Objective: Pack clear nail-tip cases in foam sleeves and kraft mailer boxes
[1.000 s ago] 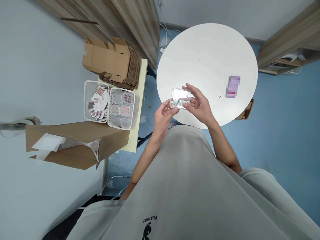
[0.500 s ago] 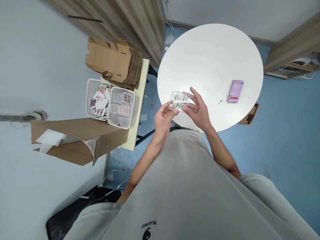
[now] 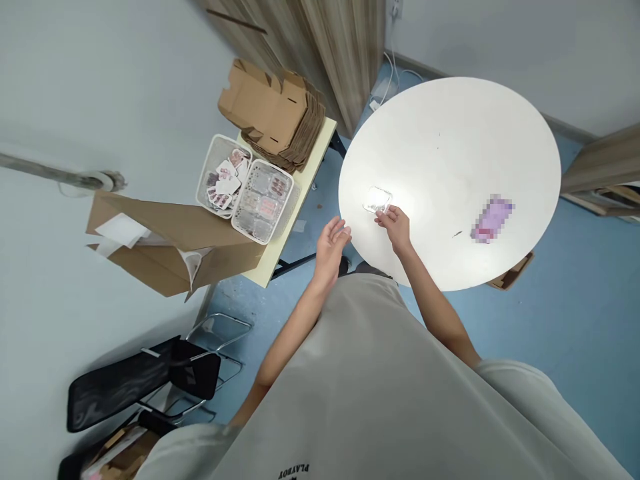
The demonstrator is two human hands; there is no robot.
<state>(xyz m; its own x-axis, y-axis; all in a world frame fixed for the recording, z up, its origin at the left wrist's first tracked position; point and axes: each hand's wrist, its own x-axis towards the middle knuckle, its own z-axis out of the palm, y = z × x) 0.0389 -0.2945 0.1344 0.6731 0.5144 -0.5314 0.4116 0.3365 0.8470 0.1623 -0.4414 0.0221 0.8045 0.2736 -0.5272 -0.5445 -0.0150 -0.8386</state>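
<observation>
Clear plastic case (image 3: 378,199) is lying flat near the white worktop's (image 3: 450,133) seven o'clock edge. The right hand (image 3: 397,227) is pinching its near edge with its fingers (image 3: 384,213), probably to keep it level. At nine o'clock, the left hand (image 3: 333,239) is hovering open and empty.

Only one thing reads from here: "PLAYBOY", printed in black on the person's grey shirt (image 3: 380,380), upside down at the picture's bottom edge.

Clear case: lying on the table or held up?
Lying flat on the table; the clear case has only the right hand at its edge.
</observation>
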